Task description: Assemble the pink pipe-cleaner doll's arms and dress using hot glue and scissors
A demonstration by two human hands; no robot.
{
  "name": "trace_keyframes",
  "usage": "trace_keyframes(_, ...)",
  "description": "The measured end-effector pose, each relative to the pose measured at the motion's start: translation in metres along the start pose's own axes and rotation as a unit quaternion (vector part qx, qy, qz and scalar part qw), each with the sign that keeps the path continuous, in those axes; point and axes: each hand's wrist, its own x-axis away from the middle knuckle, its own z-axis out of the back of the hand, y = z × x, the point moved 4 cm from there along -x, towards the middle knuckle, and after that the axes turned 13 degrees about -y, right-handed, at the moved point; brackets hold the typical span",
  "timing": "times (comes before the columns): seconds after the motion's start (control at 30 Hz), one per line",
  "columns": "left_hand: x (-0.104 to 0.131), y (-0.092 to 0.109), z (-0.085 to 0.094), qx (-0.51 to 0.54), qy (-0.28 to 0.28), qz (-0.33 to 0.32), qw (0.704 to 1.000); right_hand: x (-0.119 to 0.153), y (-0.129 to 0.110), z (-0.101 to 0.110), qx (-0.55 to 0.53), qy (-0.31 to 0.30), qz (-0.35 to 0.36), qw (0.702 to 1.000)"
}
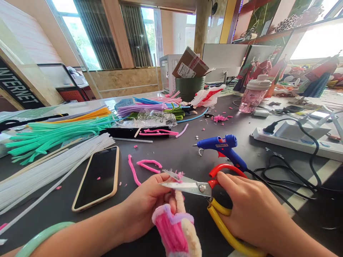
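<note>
My left hand point(148, 200) is closed round the upper part of a small pipe-cleaner doll point(175, 232), which has a pink body, a lilac trim and cream limbs. In my right hand point(249, 200) is a pair of scissors point(193, 187) with one red and one yellow handle. The blades are slightly apart, just above my left fingertips, with pink fuzz point(180, 175) caught between them. Bent pink pipe-cleaner pieces point(148, 166) lie on the table beyond my left hand. My fingers hide part of the doll's top.
A blue glue gun point(219, 144) lies beyond the scissors, its cord running right near a white power strip point(300, 139). A phone point(98, 178) and bundles of green point(61, 134) and white point(56, 167) pipe cleaners are on the left. A pink bottle point(254, 94) stands at back right.
</note>
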Motion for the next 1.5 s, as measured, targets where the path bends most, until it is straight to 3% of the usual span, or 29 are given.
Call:
trace_keyframes(0.1,0.001,-0.003,-0.002,0.014,-0.021,0.011,1.000,0.001,-0.001,0.001,0.005,0.017,0.015,1.000)
trace_keyframes(0.33,0.000,-0.004,0.004,0.024,-0.039,-0.002,0.999,0.000,0.008,-0.004,-0.036,-0.031,-0.036,0.998)
trace_keyframes(0.53,-0.001,-0.001,0.003,0.020,-0.077,-0.011,0.997,-0.003,0.017,0.005,-0.096,-0.019,-0.054,0.994)
trace_keyframes(0.73,0.000,0.001,0.002,0.014,-0.050,-0.015,0.999,-0.003,0.015,0.005,-0.096,-0.027,-0.042,0.994)
trace_keyframes(0.9,-0.001,0.002,-0.001,-0.006,-0.062,-0.010,0.998,-0.003,0.007,0.004,-0.061,-0.011,-0.002,0.998)
trace_keyframes(1.27,0.004,-0.003,0.001,-0.082,0.015,0.052,0.995,-0.006,0.002,0.005,-0.039,-0.007,0.008,0.999)
trace_keyframes(1.5,0.003,-0.004,0.003,-0.095,0.004,0.053,0.994,-0.004,0.003,0.003,-0.065,-0.006,0.011,0.998)
